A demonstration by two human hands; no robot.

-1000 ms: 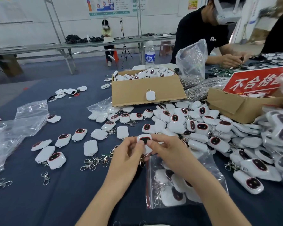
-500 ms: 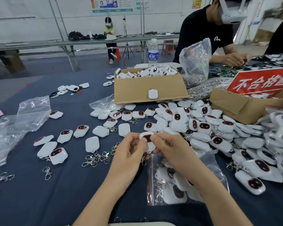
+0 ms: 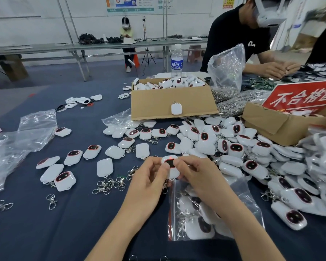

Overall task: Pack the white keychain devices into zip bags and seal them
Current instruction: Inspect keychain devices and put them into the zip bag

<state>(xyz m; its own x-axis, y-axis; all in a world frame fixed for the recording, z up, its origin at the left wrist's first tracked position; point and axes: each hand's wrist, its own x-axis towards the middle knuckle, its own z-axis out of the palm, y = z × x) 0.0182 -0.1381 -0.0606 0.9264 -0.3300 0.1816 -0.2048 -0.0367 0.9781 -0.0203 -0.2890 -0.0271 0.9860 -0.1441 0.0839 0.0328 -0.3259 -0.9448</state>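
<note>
My left hand [image 3: 149, 179] and my right hand [image 3: 194, 176] together pinch one white keychain device [image 3: 170, 164] with a dark face and a small red light, held just above the table. Its metal clip hangs below, between my hands. Under my right wrist lies a clear zip bag [image 3: 243, 196] with a red seal strip, holding several white devices. More loose keychain devices [image 3: 231, 147] are heaped to the right and scattered to the left [image 3: 64, 180].
A cardboard box [image 3: 169, 102] of devices stands behind my hands, another box [image 3: 282, 125] with a red sign at right. Loose metal clips [image 3: 109, 185] lie left of my hands; empty clear bags [image 3: 17, 140] at far left. A person works across the table.
The device between my fingers now shows a small red light near its top. My hands stay in about the same place above the bag.
</note>
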